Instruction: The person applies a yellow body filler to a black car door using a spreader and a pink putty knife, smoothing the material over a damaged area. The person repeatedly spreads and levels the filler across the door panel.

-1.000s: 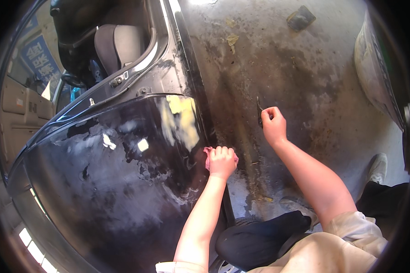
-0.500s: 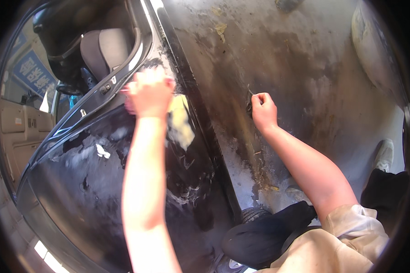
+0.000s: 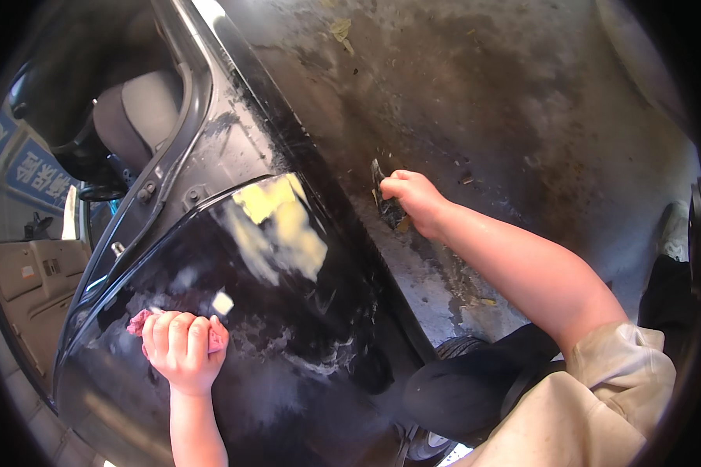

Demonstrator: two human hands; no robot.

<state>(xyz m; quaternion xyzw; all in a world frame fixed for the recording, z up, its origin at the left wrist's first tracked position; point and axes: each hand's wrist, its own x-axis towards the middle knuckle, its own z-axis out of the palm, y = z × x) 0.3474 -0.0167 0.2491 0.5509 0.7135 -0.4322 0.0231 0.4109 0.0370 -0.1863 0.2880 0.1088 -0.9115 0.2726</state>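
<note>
My left hand [image 3: 187, 350] is closed around a crumpled pink cloth [image 3: 216, 336], low on the black car panel [image 3: 304, 303]. This panel has grey smears, a small white square and a pale yellow patch [image 3: 261, 201] near its upper right corner. Above the patch runs bare grey metal [image 3: 237, 128] along the opening's frame. My right hand [image 3: 413, 198], beyond the panel's right edge over the floor, grips a thin dark tool [image 3: 377, 175], pointed upward; I cannot make out its exact kind.
A seat [image 3: 144, 117] shows inside the car at upper left, with beige door trim [image 3: 35, 288] below. The stained concrete floor [image 3: 514, 117] carries scattered debris. A tyre [image 3: 456, 346] is beside my dark-trousered knee; a light shoe [image 3: 674, 233] stands at the right.
My left hand went from the panel's right edge up to the bare metal, then down leftward onto the panel with the cloth. My right hand still holds the tool; my view has shifted.
</note>
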